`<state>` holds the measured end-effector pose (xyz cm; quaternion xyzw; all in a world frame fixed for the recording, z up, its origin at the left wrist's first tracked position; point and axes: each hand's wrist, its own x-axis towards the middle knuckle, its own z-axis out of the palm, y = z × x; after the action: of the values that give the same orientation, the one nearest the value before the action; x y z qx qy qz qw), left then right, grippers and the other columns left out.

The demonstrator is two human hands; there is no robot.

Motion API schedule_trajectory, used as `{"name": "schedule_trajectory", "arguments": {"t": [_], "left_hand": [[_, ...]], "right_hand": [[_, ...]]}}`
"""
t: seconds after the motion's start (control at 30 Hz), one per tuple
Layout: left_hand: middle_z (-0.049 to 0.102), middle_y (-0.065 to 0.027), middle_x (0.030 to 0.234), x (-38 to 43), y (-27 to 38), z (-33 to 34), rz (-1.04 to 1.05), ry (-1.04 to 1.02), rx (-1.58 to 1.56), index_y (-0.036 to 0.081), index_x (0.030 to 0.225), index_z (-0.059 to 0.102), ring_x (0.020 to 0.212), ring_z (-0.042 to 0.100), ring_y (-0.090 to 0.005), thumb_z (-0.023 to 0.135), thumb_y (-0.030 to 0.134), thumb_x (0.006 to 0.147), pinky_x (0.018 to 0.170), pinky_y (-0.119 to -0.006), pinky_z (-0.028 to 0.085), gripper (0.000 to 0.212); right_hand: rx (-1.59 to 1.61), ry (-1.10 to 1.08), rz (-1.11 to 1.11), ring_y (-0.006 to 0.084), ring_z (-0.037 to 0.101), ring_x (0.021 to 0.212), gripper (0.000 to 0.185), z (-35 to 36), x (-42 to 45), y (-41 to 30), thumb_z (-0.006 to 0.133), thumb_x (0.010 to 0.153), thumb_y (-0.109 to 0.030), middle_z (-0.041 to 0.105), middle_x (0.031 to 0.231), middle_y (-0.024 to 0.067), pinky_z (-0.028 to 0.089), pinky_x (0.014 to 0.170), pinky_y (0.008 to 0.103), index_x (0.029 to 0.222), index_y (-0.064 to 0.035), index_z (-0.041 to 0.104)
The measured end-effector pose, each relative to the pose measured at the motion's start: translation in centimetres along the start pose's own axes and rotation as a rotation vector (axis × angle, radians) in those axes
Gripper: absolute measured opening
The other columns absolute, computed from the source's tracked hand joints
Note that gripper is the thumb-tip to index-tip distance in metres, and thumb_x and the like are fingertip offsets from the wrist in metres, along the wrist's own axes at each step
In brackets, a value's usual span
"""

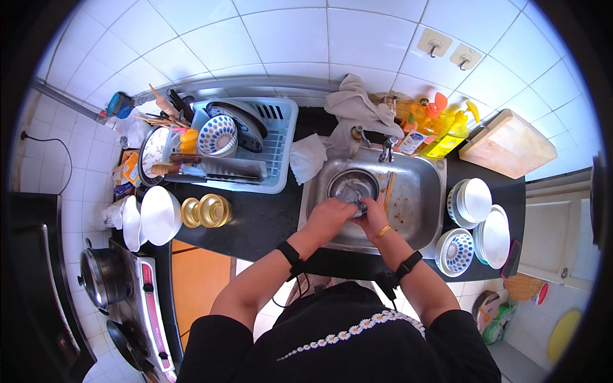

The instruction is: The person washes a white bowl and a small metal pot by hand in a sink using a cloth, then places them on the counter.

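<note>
Both hands are over a metal bowl [353, 178] inside the stainless-steel sink [424, 215]. My left hand [333, 214] lies at the bowl's near left edge, with its fingertips at a small greyish thing in the bowl's near part; what that is cannot be told. My right hand [372, 215] curls around the near right rim of the bowl, fingers partly hidden. Chopsticks [389, 191] lie in the sink just right of the bowl. A metal faucet [387, 152] stands at the sink's back edge, beside a grey cloth [357, 103]. Food bits dot the sink floor.
A blue dish rack [282, 163] with bowls, plates and a cleaver [230, 166] stands left. Gold-coloured bowls [210, 210] sit on the black counter [263, 225]. Stacked bowls [475, 198] and plates [493, 239] stand right of the sink. Soap bottles [445, 141] and a cutting board [510, 143] stand behind.
</note>
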<state>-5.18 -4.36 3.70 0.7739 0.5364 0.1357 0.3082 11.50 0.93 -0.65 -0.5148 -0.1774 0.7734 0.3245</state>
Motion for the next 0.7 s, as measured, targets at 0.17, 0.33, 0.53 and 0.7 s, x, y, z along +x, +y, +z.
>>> {"name": "schedule_trajectory", "arguments": {"t": [0.17, 0.33, 0.53, 0.7], "left_hand": [[0.057, -0.0152, 0.132, 0.7, 0.1, -1.3, 0.037, -0.093, 0.295, 0.015, 0.126, 0.060, 0.126, 0.052, -0.0281, 0.055, 0.027, 0.092, 0.106, -0.049, 0.040, 0.037], [0.050, -0.0144, 0.141, 2.3, -1.0, 0.9, -0.007, -0.093, 0.149, 0.017, 0.132, 0.056, 0.130, 0.047, -0.0293, 0.055, 0.026, 0.093, 0.109, -0.049, 0.036, 0.040], [0.057, -0.0121, 0.125, 2.8, -2.7, -0.9, 0.059, 0.029, 0.229, 0.010, 0.121, 0.060, 0.114, 0.055, -0.0311, 0.062, 0.013, 0.083, 0.096, -0.045, 0.046, 0.038], [0.059, -0.0098, 0.103, 2.4, -2.0, -0.4, -0.029, 0.033, 0.415, 0.008, 0.110, 0.062, 0.100, 0.055, -0.0302, 0.063, 0.007, 0.076, 0.086, -0.040, 0.048, 0.034]], "right_hand": [[-0.251, -0.001, -0.086, 0.0343, 0.045, 0.124, 0.057, -3.2, 2.3, 0.8, 0.050, 0.097, -0.037, 0.037, 0.133, 0.0120, 0.060, 0.071, 0.0506, 0.146, -0.0206, 0.027], [-0.226, -0.078, 0.054, 0.0353, 0.040, 0.132, 0.063, 0.6, -1.0, -0.7, 0.046, 0.098, -0.053, 0.030, 0.143, 0.0118, 0.060, 0.073, 0.0505, 0.147, -0.0181, 0.029], [-0.239, -0.108, 0.017, 0.0310, 0.060, 0.111, 0.067, -1.4, -0.5, -1.4, 0.049, 0.097, -0.052, 0.043, 0.138, 0.0130, 0.058, 0.077, 0.0513, 0.148, -0.0186, 0.022], [-0.398, 0.025, -0.052, 0.0312, 0.058, 0.110, 0.057, -2.3, 1.0, 0.1, 0.053, 0.096, -0.033, 0.048, 0.132, 0.0130, 0.060, 0.065, 0.0445, 0.145, -0.0157, 0.031]]}}
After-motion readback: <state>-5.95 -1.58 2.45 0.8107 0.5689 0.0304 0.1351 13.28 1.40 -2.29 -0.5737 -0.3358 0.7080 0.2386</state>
